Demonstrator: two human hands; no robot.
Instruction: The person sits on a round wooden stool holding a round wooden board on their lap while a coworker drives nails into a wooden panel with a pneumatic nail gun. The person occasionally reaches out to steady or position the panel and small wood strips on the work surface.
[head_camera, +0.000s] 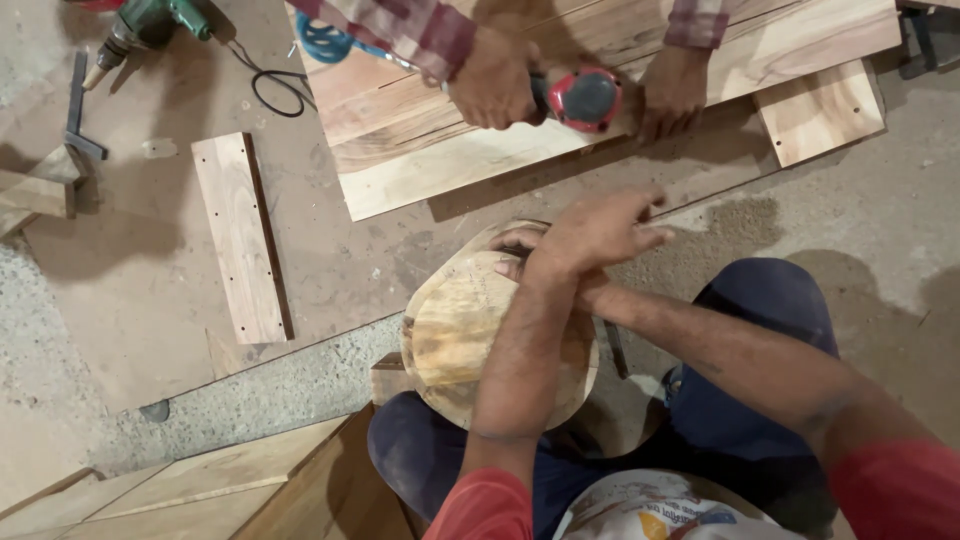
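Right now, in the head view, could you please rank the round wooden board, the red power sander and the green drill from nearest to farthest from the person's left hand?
From the left hand:
1. Round wooden board, just below it, on the lap; whether the hand touches it is unclear.
2. Red power sander, above, gripped by a co-worker's hands.
3. Green drill, far upper left on the floor.

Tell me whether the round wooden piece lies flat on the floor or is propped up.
Propped up: the round wooden piece rests tilted on the person's knees, both hands crossed at its top edge.
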